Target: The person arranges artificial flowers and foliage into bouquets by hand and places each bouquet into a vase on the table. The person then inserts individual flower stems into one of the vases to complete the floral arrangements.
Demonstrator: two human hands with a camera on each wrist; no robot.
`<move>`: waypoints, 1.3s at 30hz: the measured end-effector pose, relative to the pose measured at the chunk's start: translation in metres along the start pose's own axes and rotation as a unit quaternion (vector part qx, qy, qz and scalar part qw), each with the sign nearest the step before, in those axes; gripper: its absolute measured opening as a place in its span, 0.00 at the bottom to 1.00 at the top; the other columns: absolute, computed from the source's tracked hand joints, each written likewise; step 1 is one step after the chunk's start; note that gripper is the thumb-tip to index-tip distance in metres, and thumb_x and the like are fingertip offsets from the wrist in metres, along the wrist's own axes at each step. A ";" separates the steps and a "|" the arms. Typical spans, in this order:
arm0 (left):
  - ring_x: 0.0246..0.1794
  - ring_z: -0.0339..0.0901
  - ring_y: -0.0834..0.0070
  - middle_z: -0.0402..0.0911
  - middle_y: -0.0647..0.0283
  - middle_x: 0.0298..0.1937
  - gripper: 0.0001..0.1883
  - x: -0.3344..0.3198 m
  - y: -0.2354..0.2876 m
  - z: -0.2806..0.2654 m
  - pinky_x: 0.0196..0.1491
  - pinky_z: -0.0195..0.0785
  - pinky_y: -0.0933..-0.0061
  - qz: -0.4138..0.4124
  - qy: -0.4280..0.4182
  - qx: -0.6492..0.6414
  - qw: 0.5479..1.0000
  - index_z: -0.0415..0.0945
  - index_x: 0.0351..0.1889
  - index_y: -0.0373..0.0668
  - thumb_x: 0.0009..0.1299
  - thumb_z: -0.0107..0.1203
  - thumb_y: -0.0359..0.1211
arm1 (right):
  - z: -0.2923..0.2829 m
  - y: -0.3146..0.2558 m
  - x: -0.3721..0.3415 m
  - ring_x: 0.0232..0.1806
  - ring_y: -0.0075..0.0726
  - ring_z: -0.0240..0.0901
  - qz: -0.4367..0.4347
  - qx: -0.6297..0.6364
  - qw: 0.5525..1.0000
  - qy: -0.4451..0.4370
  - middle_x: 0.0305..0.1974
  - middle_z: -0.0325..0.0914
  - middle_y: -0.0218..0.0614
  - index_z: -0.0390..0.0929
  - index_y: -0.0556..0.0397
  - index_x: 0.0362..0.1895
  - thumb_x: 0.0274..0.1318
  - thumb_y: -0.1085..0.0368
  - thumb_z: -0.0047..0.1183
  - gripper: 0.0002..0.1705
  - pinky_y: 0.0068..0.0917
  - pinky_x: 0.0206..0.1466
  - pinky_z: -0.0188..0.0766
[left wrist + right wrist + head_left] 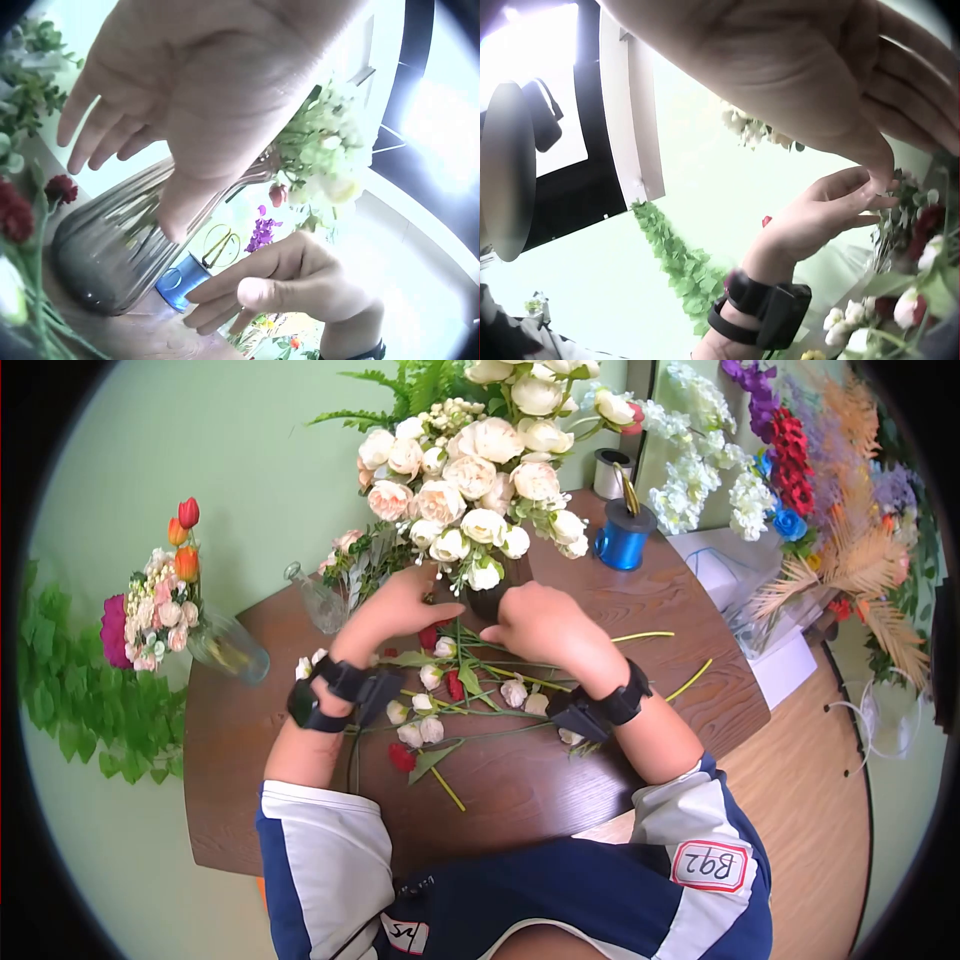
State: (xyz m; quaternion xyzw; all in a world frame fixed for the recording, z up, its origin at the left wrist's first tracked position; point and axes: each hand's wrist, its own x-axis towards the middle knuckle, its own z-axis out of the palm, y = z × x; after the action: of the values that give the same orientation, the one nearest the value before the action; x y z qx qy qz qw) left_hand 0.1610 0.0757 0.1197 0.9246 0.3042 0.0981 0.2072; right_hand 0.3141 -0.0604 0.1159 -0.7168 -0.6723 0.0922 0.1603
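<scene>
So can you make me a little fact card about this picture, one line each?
Left hand: beside the vase, fingers not gripping
Right hand: other side of the vase, not gripping
Vase: glass, stems inside
Big bouquet: white and pale pink
Loose flowers: red and white, on the table
Blue spool: right of the bouquet

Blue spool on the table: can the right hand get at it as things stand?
Probably yes. In the head view, the right hand, apparently holding nothing, is near the blue spool, with bare tabletop between them and nothing seen blocking the way.
</scene>
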 end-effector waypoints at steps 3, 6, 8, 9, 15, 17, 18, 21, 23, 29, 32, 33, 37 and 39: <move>0.37 0.78 0.66 0.79 0.52 0.37 0.26 -0.036 -0.045 -0.011 0.40 0.71 0.71 -0.032 0.022 -0.050 0.998 0.72 0.43 0.31 0.55 0.63 0.43 | 0.020 -0.022 -0.004 0.29 0.55 0.74 -0.068 0.003 0.998 0.009 0.22 0.75 0.50 0.78 0.59 0.22 0.47 0.52 0.55 0.20 0.42 0.34 0.71; 0.25 0.78 0.77 0.80 0.61 0.26 0.14 -0.079 -0.048 -0.036 0.29 0.69 0.79 -0.197 -0.048 -0.109 0.973 0.75 0.33 0.32 0.60 0.60 0.36 | 0.045 -0.045 -0.010 0.27 0.54 0.74 -0.154 0.018 0.988 0.001 0.21 0.75 0.50 0.77 0.59 0.22 0.48 0.53 0.54 0.19 0.42 0.32 0.71; 0.17 0.76 0.80 0.78 0.65 0.19 0.14 -0.105 -0.078 -0.029 0.21 0.66 0.82 -0.222 -0.029 -0.155 0.962 0.75 0.24 0.35 0.61 0.59 0.38 | 0.059 -0.059 -0.017 0.27 0.53 0.74 -0.211 0.018 0.976 -0.049 0.21 0.75 0.49 0.77 0.58 0.23 0.48 0.53 0.54 0.19 0.41 0.32 0.71; 0.17 0.76 0.79 0.78 0.64 0.18 0.16 -0.116 -0.084 -0.027 0.20 0.67 0.81 -0.275 -0.038 -0.139 0.951 0.75 0.23 0.34 0.61 0.59 0.40 | 0.068 -0.067 -0.019 0.27 0.53 0.74 -0.230 0.014 0.970 -0.074 0.21 0.75 0.48 0.77 0.58 0.22 0.47 0.53 0.55 0.19 0.41 0.32 0.71; 0.17 0.78 0.76 0.78 0.62 0.19 0.17 -0.160 -0.103 0.005 0.20 0.71 0.81 -0.379 -0.116 -0.221 0.891 0.73 0.21 0.37 0.61 0.59 0.42 | 0.084 -0.074 -0.025 0.30 0.52 0.76 -0.273 0.003 0.938 -0.216 0.26 0.77 0.48 0.79 0.60 0.27 0.39 0.50 0.62 0.22 0.40 0.33 0.71; 0.18 0.78 0.77 0.78 0.62 0.19 0.16 -0.161 -0.110 0.018 0.20 0.71 0.82 -0.360 -0.104 -0.243 0.895 0.73 0.22 0.37 0.61 0.60 0.40 | 0.094 -0.075 -0.025 0.30 0.52 0.75 -0.271 0.018 0.940 -0.204 0.26 0.77 0.48 0.79 0.60 0.28 0.39 0.52 0.62 0.22 0.40 0.33 0.71; 0.18 0.78 0.77 0.78 0.62 0.20 0.14 -0.158 -0.112 0.024 0.20 0.70 0.83 -0.337 -0.092 -0.267 0.898 0.73 0.23 0.37 0.60 0.61 0.39 | 0.101 -0.074 -0.023 0.31 0.52 0.75 -0.266 0.030 0.944 -0.193 0.27 0.77 0.49 0.79 0.60 0.29 0.38 0.53 0.62 0.21 0.40 0.34 0.71; 0.16 0.75 0.81 0.77 0.65 0.19 0.12 -0.159 -0.119 0.038 0.19 0.68 0.85 -0.296 -0.033 -0.287 0.910 0.72 0.24 0.37 0.60 0.61 0.35 | 0.113 -0.075 -0.015 0.21 0.41 0.75 -0.257 0.079 0.936 -0.228 0.18 0.75 0.42 0.76 0.59 0.21 0.42 0.57 0.62 0.17 0.32 0.26 0.70; 0.15 0.72 0.85 0.75 0.67 0.18 0.10 -0.160 -0.120 0.042 0.18 0.66 0.86 -0.256 0.028 -0.300 0.919 0.72 0.25 0.38 0.60 0.60 0.32 | 0.118 -0.073 -0.004 0.12 0.28 0.71 -0.210 0.146 0.910 -0.325 0.09 0.71 0.33 0.69 0.56 0.14 0.45 0.59 0.60 0.19 0.23 0.17 0.65; 0.16 0.72 0.86 0.76 0.67 0.19 0.09 -0.163 -0.142 0.056 0.20 0.65 0.86 -0.210 0.142 -0.341 0.905 0.73 0.25 0.38 0.59 0.61 0.32 | 0.120 -0.075 0.000 0.12 0.28 0.71 -0.176 0.171 0.910 -0.335 0.10 0.72 0.33 0.68 0.56 0.15 0.46 0.60 0.60 0.18 0.23 0.17 0.65; 0.14 0.70 0.86 0.74 0.69 0.15 0.11 -0.163 -0.142 0.057 0.18 0.63 0.84 -0.174 0.153 -0.321 0.918 0.72 0.20 0.39 0.57 0.63 0.33 | 0.121 -0.078 0.002 0.12 0.30 0.72 -0.173 0.160 0.915 -0.328 0.10 0.73 0.33 0.71 0.57 0.13 0.46 0.62 0.59 0.17 0.27 0.20 0.67; 0.14 0.70 0.86 0.74 0.69 0.15 0.11 -0.164 -0.138 0.052 0.18 0.63 0.84 -0.174 0.153 -0.321 0.918 0.72 0.20 0.39 0.57 0.63 0.33 | 0.120 -0.079 0.003 0.12 0.30 0.72 -0.173 0.160 0.915 -0.328 0.10 0.73 0.33 0.71 0.57 0.13 0.46 0.62 0.59 0.17 0.27 0.20 0.67; 0.11 0.71 0.83 0.74 0.66 0.12 0.15 -0.175 -0.108 0.030 0.16 0.65 0.81 -0.244 -0.003 -0.104 0.964 0.72 0.13 0.39 0.54 0.65 0.35 | 0.117 -0.083 0.000 0.12 0.30 0.72 -0.152 0.162 0.918 -0.329 0.10 0.73 0.34 0.71 0.57 0.13 0.46 0.61 0.60 0.18 0.28 0.20 0.66; 0.12 0.74 0.78 0.76 0.61 0.14 0.14 -0.177 -0.095 0.023 0.18 0.68 0.80 -0.310 -0.100 -0.123 0.938 0.73 0.14 0.36 0.56 0.63 0.33 | 0.116 -0.084 0.001 0.12 0.30 0.72 -0.144 0.162 0.920 -0.327 0.10 0.73 0.34 0.71 0.57 0.13 0.46 0.61 0.60 0.18 0.28 0.20 0.66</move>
State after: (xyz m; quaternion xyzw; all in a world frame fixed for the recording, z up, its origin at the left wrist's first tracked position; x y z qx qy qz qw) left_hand -0.0225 0.0309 0.0473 0.7570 0.5389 -0.0269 0.3685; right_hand 0.1957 -0.0431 0.0372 -0.5064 -0.7594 0.4044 0.0569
